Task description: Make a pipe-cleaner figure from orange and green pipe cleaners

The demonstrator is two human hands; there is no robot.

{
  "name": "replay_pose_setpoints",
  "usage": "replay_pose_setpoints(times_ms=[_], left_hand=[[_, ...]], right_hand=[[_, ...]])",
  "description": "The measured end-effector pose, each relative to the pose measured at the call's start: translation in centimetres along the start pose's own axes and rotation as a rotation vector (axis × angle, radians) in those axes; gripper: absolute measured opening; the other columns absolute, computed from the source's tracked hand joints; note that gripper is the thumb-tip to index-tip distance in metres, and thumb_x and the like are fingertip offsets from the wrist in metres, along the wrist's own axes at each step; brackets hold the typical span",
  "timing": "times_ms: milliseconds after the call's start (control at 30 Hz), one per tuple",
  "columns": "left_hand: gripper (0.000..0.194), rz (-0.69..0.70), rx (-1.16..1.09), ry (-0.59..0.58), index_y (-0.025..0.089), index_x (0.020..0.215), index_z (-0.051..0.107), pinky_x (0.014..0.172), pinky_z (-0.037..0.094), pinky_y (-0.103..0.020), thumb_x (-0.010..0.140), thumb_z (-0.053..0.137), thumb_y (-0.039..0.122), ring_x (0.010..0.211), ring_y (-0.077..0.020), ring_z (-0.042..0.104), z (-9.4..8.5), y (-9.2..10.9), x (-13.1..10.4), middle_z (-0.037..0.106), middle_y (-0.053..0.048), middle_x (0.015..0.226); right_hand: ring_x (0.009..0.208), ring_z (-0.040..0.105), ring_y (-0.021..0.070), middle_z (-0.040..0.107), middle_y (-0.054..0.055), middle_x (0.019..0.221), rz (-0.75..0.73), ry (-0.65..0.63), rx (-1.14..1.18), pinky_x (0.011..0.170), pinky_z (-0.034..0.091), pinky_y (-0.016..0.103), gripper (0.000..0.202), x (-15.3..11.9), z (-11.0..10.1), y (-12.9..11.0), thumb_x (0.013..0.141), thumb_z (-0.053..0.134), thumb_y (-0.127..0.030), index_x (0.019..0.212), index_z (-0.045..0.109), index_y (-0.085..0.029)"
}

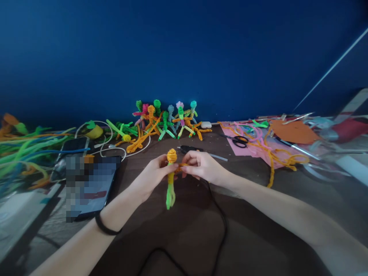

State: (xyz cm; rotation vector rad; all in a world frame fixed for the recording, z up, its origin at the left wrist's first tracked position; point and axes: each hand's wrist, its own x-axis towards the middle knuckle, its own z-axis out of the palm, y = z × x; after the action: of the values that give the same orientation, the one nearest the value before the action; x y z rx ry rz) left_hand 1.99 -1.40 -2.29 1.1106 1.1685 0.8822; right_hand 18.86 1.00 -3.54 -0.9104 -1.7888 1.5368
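Between my hands is a pipe cleaner figure (pixel 171 156) with a coiled orange head, an orange body and light green legs hanging down. My left hand (pixel 159 168) is closed, pinching the figure at its upper body with thumb and fingers. From its right side an orange arm (pixel 181 165) sticks out, and the fingertips of my right hand (pixel 198 165) are pinched on that arm. Just behind my right hand lies a dark tool with a cable, perhaps a glue gun (pixel 189 149), with a translucent stick (pixel 218 157) beside it.
Several finished pipe cleaner figures (pixel 165 122) stand along the blue wall. A phone (pixel 97 188) lies at left near loose pipe cleaners (pixel 25 153) and a white cable (pixel 112 134). Black scissors (pixel 240 142) rest on pink paper (pixel 234 149) at right. A black cable (pixel 221 218) crosses the table.
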Motion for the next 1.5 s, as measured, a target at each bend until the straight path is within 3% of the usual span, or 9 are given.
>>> replay_pose_setpoints(times_ms=[233, 600, 867, 1067, 1233, 1367, 1500], left_hand=[[0.016, -0.092, -0.132, -0.050, 0.016, 0.084, 0.059, 0.073, 0.048, -0.026, 0.071, 0.063, 0.026, 0.076, -0.0146, 0.061, -0.3, -0.1, 0.0, 0.067, -0.004, 0.081], [0.015, -0.111, -0.115, -0.060, 0.016, 0.081, 0.061, 0.072, 0.044, -0.021, 0.071, 0.064, 0.026, 0.078, -0.0114, 0.058, -0.2, 0.1, -0.2, 0.065, -0.002, 0.082], [0.019, -0.062, 0.046, -0.067, 0.015, 0.080, 0.061, 0.073, 0.045, -0.026, 0.069, 0.065, 0.029, 0.079, -0.0159, 0.059, -0.7, 0.1, 0.0, 0.064, -0.003, 0.081], [0.025, -0.010, 0.014, -0.171, 0.017, 0.090, 0.063, 0.081, 0.045, -0.028, 0.067, 0.067, 0.024, 0.084, -0.0165, 0.060, -1.4, -0.1, 0.3, 0.065, -0.003, 0.091], [0.024, -0.044, 0.030, -0.109, 0.015, 0.085, 0.065, 0.076, 0.045, -0.027, 0.064, 0.069, 0.026, 0.078, -0.0160, 0.061, -0.9, -0.2, 0.1, 0.067, -0.003, 0.084], [0.025, -0.070, 0.027, -0.025, 0.014, 0.081, 0.065, 0.072, 0.046, -0.027, 0.061, 0.071, 0.026, 0.075, -0.0162, 0.061, -0.3, -0.1, -0.1, 0.066, -0.003, 0.077], [0.025, -0.066, -0.020, 0.029, 0.013, 0.080, 0.062, 0.072, 0.046, -0.028, 0.060, 0.071, 0.025, 0.073, -0.0161, 0.061, -0.2, -0.2, 0.0, 0.064, -0.002, 0.075]], right_hand=[[0.036, 0.039, 0.0025, 0.059, -0.001, 0.057, 0.006, 0.012, 0.042, 0.036, 0.029, 0.016, 0.014, 0.0, -0.3, 0.0, 0.074, 0.058, -0.024, 0.076, 0.049, -0.014], [0.038, 0.038, 0.0026, 0.057, -0.002, 0.056, 0.014, 0.012, 0.021, 0.037, 0.028, 0.016, 0.012, 0.0, -0.2, -0.2, 0.073, 0.057, -0.022, 0.076, 0.049, -0.014], [0.041, 0.039, 0.0035, 0.056, -0.002, 0.056, -0.007, 0.010, -0.026, 0.039, 0.028, 0.017, 0.012, 0.1, -0.5, 0.2, 0.073, 0.057, -0.023, 0.077, 0.051, -0.014], [0.047, 0.044, 0.0061, 0.057, 0.000, 0.061, -0.029, 0.040, -0.118, 0.042, 0.031, 0.018, 0.011, 0.2, -0.5, 0.5, 0.075, 0.054, -0.024, 0.080, 0.052, -0.015], [0.067, 0.053, 0.0106, 0.056, 0.001, 0.076, -0.231, 0.197, -0.363, 0.061, 0.042, 0.023, 0.004, -0.1, 0.1, 0.6, 0.076, 0.052, -0.018, 0.078, 0.055, -0.016], [0.079, 0.051, 0.0141, 0.056, 0.004, 0.082, -0.442, 0.284, -0.648, 0.073, 0.042, 0.028, 0.008, -0.6, 0.7, 0.3, 0.079, 0.050, -0.014, 0.076, 0.057, -0.016], [0.082, 0.048, 0.0168, 0.059, 0.005, 0.083, -0.582, 0.357, -0.883, 0.075, 0.039, 0.033, 0.011, -0.9, 1.2, 0.3, 0.081, 0.051, -0.017, 0.076, 0.060, -0.017]])
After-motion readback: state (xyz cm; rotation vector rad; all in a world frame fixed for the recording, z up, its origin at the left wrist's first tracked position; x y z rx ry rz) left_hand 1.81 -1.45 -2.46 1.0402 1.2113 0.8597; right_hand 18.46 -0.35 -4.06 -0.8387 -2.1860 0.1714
